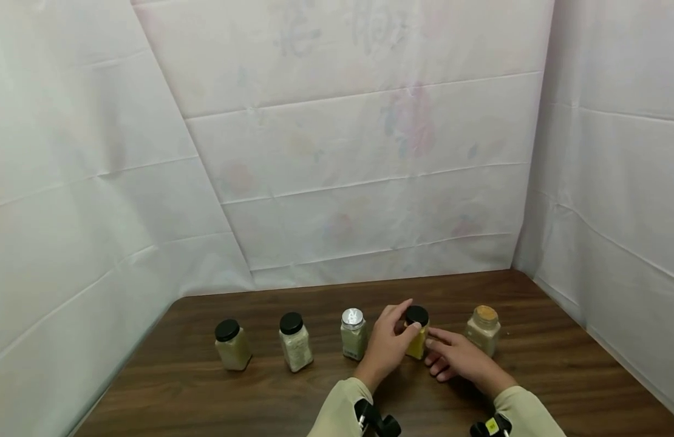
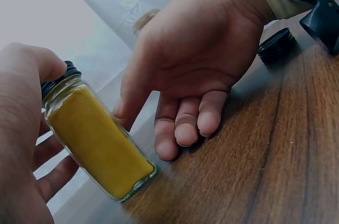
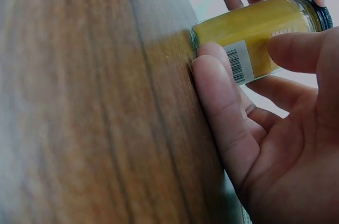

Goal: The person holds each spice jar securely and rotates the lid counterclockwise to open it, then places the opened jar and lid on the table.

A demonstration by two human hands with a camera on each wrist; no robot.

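A square glass jar [image 1: 416, 347] of yellow powder with a black lid [image 1: 417, 315] stands between my hands. My left hand [image 1: 388, 340] pinches it about the lid, thumb at the front and forefinger behind; the other left fingers stretch down its far side in the right wrist view. My right hand [image 1: 458, 359] lies low beside the jar, fingers loose, its thumb [image 3: 296, 52] against the glass by a barcode label [image 3: 239, 64]. In the left wrist view its other fingers [image 2: 186, 123] point down near the tabletop.
To the left stand a silver-lidded jar [image 1: 353, 337] and two black-lidded jars, one pale [image 1: 296, 346], one tan [image 1: 233, 349]. An orange-topped jar [image 1: 483, 332] is at right. A loose black lid [image 2: 276, 45] lies near my right wrist. White sheets [image 1: 370, 200] surround the brown table [image 1: 178, 400].
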